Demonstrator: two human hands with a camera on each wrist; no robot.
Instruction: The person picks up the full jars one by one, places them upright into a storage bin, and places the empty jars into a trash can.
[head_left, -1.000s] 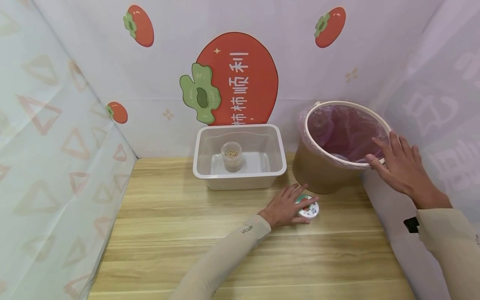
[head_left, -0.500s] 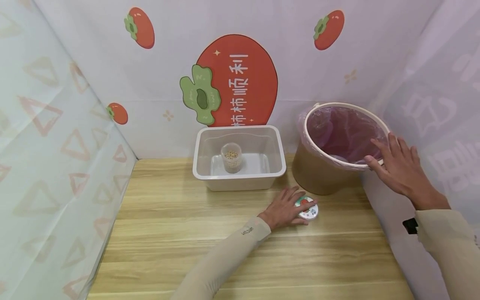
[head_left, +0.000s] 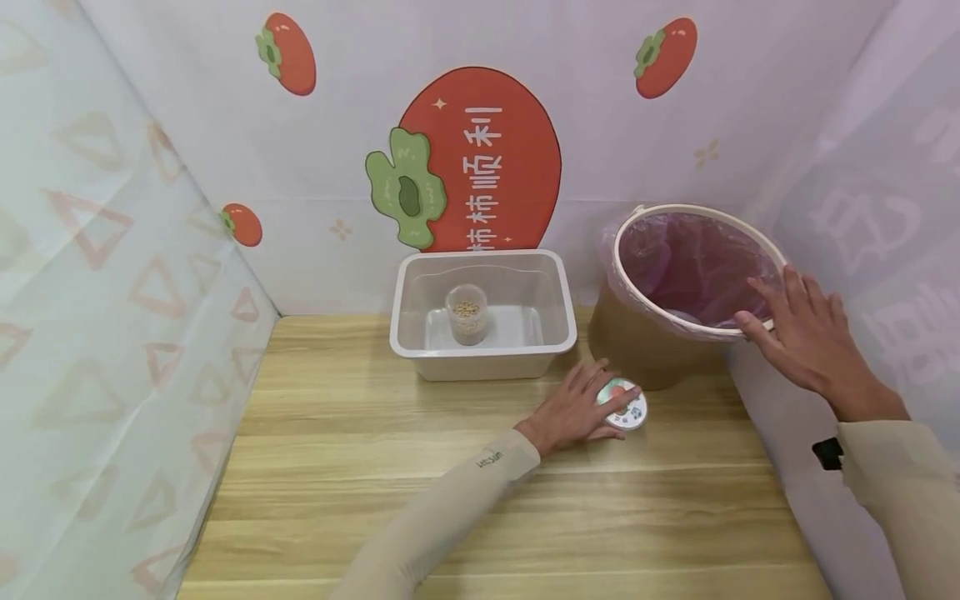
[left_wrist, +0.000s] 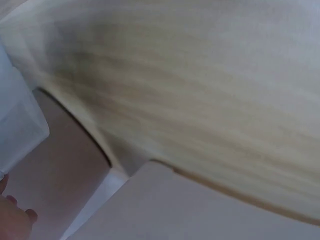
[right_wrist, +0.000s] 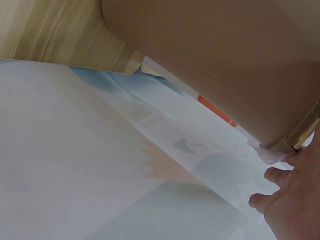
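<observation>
My left hand (head_left: 573, 410) grips a small round tub with a white printed lid (head_left: 634, 413), just in front of the bin. In the left wrist view a translucent wall (left_wrist: 20, 120), apparently of this tub, stands beside my fingertips (left_wrist: 15, 217). My right hand (head_left: 810, 342) rests on the right side of the brown bin's pale rim (head_left: 693, 327), its fingers spread. The right wrist view has that hand at the lower right, against the bin's outer side (right_wrist: 225, 60). A purple liner bag (head_left: 686, 258) hangs inside the bin.
A white rectangular basin (head_left: 487, 367) stands at the back, left of the bin. Inside it is a clear cup (head_left: 467, 329) of small yellowish beans or grains. Fabric walls with printed fruit (head_left: 480, 150) enclose the back and sides of the wooden table (head_left: 375, 492).
The tub has shifted slightly away from me and right, and it looks tilted or raised a little in my left hand. My right hand has stayed on the bin's rim.
</observation>
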